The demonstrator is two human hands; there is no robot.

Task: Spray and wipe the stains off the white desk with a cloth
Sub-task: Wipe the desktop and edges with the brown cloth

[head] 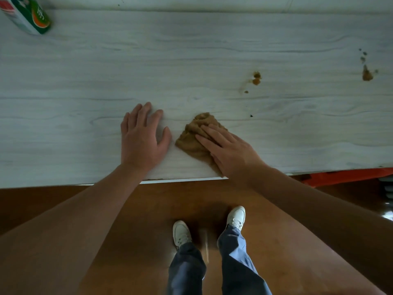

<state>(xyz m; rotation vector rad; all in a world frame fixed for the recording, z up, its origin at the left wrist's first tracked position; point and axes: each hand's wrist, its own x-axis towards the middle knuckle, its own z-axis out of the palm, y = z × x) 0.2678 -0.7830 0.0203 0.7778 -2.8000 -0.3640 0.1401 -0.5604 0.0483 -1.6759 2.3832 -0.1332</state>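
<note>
A crumpled tan cloth (192, 135) lies on the white wood-grain desk (191, 50) near its front edge. My right hand (230, 151) presses flat on the cloth's right part, fingers stretched over it. My left hand (141, 138) rests flat on the bare desk just left of the cloth, fingers apart, holding nothing. A brown stain (255, 78) with small drops sits beyond the cloth to the right. A second brown stain (366, 74) with dark specks lies at the far right. No spray bottle is in sight.
A green, white and orange carton (27, 15) lies at the desk's far left corner. Below the desk edge is a brown floor (148, 209) with my white shoes (236, 216) and blue trousers. An orange object (344, 176) shows under the desk's right end.
</note>
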